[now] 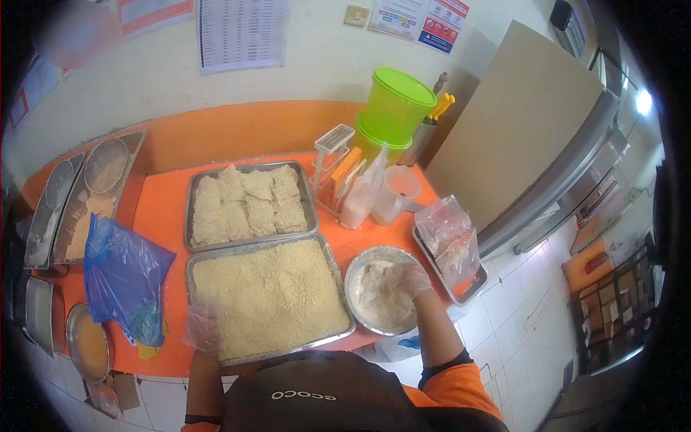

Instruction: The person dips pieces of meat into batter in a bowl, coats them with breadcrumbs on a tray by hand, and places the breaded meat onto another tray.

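Note:
My right hand [409,279], in a clear plastic glove, reaches into a round metal bowl [350,302] of thick whitish batter [378,306]. Pale batter-coated pieces [376,277] lie beside its fingers, whose tips are hard to make out. At the left rim of a metal tray [270,358] filled with yellowish breadcrumbs [270,295] is my left hand [203,325]. It is gloved too, and blurred, so its fingers do not show clearly. Behind the crumbs, a second tray [314,219] holds rows of breaded flat pieces [248,198].
To the left, a blue plastic bag [122,277] lies near metal containers with sieves [106,165] and a bowl of orange-yellow contents [90,345]. Green tubs [396,108], a plastic jug [396,193] and knives [440,106] stand behind. A small tray [468,294] with plastic-wrapped packs [448,241] sits at right.

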`<move>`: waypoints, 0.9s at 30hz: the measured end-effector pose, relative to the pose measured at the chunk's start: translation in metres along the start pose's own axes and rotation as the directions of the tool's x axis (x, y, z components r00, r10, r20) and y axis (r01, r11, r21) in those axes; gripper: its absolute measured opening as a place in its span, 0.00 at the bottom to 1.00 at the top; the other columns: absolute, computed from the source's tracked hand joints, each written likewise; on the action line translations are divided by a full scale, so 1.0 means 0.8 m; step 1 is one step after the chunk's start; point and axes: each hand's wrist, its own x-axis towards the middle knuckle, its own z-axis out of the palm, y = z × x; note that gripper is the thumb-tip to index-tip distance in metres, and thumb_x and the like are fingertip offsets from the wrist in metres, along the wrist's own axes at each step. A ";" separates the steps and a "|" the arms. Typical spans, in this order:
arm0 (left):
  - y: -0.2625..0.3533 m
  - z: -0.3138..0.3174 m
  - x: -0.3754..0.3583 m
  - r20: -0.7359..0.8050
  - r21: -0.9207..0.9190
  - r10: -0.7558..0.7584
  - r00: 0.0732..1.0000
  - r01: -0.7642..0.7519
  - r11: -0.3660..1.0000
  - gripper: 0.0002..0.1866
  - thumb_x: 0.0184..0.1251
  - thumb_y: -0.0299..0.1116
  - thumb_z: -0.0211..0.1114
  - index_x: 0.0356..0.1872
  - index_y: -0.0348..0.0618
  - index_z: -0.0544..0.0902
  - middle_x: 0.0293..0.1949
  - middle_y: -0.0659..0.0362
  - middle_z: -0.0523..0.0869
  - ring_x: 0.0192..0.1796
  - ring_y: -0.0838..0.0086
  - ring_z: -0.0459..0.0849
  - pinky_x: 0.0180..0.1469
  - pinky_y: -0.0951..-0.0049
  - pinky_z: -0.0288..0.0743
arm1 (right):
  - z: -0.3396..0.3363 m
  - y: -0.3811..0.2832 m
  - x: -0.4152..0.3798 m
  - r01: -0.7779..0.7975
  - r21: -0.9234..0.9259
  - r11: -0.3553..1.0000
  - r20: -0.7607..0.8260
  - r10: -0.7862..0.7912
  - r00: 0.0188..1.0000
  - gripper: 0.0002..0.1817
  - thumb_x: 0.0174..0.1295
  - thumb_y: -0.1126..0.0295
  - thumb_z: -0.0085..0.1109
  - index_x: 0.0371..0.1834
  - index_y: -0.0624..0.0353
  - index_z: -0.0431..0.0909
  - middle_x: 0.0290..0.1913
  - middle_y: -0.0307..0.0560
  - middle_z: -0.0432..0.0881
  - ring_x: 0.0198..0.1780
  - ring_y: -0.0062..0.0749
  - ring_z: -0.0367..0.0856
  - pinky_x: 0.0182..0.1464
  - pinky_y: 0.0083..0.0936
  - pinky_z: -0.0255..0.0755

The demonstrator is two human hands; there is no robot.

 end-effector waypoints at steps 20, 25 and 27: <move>-0.035 0.023 -0.007 -0.098 0.072 0.206 0.974 -0.200 0.977 0.20 0.60 0.44 0.60 0.46 0.40 0.71 0.40 0.55 0.75 0.44 0.65 0.74 0.46 0.66 0.69 | -0.034 -0.034 -0.039 -0.053 0.130 0.990 -0.167 0.074 0.983 0.23 0.47 0.50 0.64 0.42 0.54 0.80 0.38 0.53 0.82 0.42 0.45 0.80 0.47 0.38 0.71; 0.028 -0.003 -0.011 -0.102 0.117 0.257 0.961 -0.245 0.963 0.16 0.63 0.42 0.58 0.43 0.42 0.72 0.36 0.58 0.74 0.41 0.68 0.74 0.45 0.67 0.69 | -0.073 -0.020 -0.056 -0.134 0.706 0.695 0.117 0.072 0.990 0.20 0.54 0.56 0.65 0.45 0.57 0.80 0.35 0.42 0.82 0.36 0.30 0.80 0.43 0.29 0.73; -0.032 0.020 -0.003 -0.109 -0.341 0.252 0.961 -0.275 0.899 0.13 0.65 0.41 0.55 0.42 0.43 0.72 0.35 0.58 0.73 0.40 0.70 0.74 0.44 0.68 0.70 | -0.089 -0.021 -0.061 -0.269 0.855 0.444 0.239 0.124 0.963 0.16 0.54 0.62 0.65 0.43 0.59 0.79 0.34 0.39 0.81 0.35 0.26 0.78 0.42 0.25 0.73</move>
